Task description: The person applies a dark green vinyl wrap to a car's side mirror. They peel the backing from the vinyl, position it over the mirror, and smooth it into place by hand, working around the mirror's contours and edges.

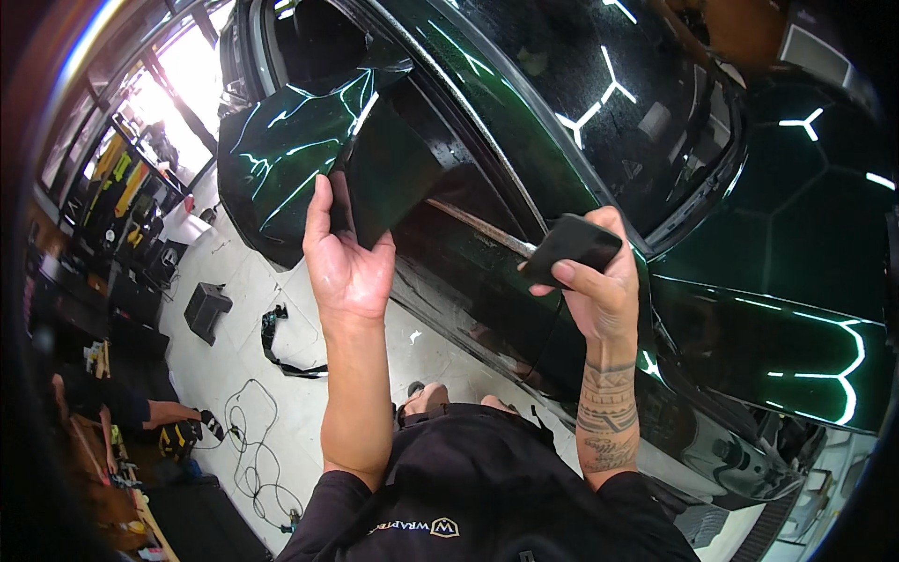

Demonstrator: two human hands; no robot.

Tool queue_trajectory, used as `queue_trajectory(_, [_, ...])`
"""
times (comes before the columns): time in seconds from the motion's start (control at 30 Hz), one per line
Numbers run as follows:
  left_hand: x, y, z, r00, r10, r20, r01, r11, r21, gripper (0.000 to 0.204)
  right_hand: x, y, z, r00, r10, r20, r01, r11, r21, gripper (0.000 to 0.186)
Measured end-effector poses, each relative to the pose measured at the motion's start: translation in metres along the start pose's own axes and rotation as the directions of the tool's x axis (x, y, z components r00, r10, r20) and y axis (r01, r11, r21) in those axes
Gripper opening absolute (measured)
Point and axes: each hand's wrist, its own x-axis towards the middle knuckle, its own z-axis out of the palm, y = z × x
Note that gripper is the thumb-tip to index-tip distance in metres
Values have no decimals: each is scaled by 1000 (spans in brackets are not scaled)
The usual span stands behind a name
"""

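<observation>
My left hand [348, 276] is raised palm up by the car's side window, its thumb pointing up. It grips the lower edge of a glossy dark green sheet [281, 155], which has wrinkled bright reflections and a flat dark part on its right. Its other fingers are mostly hidden by that dark part. My right hand [607, 281] pinches a flat black rectangular piece [575, 251] with rounded corners, thumb on the near side. That piece is held in front of the dark green car door [478, 281], just below the windscreen pillar.
The car's bonnet [768, 244] and windscreen [637, 122] fill the right. On the pale floor [375, 375] at left are a black step stool [208, 312], a curved black strip [281, 347] and a loose cable [248, 450]. Another person's leg [173, 413] shows at lower left.
</observation>
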Motion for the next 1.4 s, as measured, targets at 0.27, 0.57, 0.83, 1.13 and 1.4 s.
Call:
queue_trajectory(0.27, [-12, -47, -28, 960, 180, -215, -68, 893, 446, 22, 46, -10, 19, 960, -200, 197, 280, 671, -686, 25])
queue_trajectory(0.57, [-6, -71, -45, 899, 418, -126, -283, 778, 561, 39, 143, 58, 92, 384, -229, 894, 869, -237, -434, 23])
queue_trajectory(0.83, [-3, -75, -63, 885, 459, -75, -343, 754, 560, 31, 163, 88, 99, 348, -63, 935, 888, -297, -350, 22])
queue_trajectory(1.13, [-2, -80, -57, 857, 506, -98, -363, 727, 583, 23, 155, 71, 86, 410, 14, 912, 893, -209, -399, 26])
queue_trajectory(1.4, [9, -84, -76, 853, 504, -132, -319, 705, 633, 14, 133, 54, 55, 576, 119, 809, 815, -157, -557, 24])
